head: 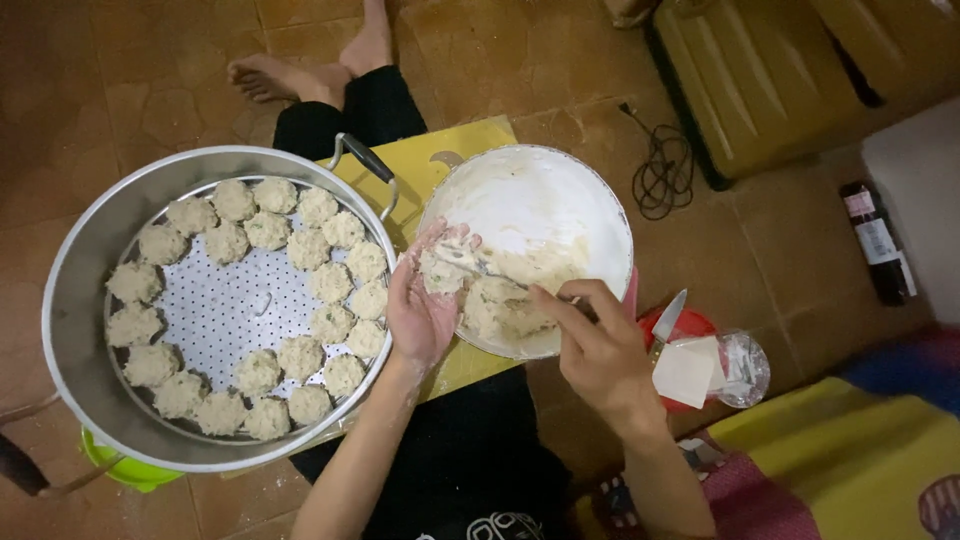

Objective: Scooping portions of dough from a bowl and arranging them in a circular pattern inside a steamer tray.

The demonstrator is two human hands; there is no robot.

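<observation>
Sticky dough (500, 305) in cupped left hand (420, 310) at bowl rim (625, 225); right hand (600, 345) pinched on spoon (475, 262), steamer (75, 290) alongside.

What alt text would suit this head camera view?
Seen from above, a left hand cups dough while the right hand scoops from a white bowl. Beside it, dough balls ring a perforated tray in a metal steamer pot.

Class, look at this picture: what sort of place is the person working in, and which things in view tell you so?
Probably the floor of a home, used for preparing food: a tiled floor, a steamer pot ringed with dough balls, and a mixing bowl of dough.
</observation>
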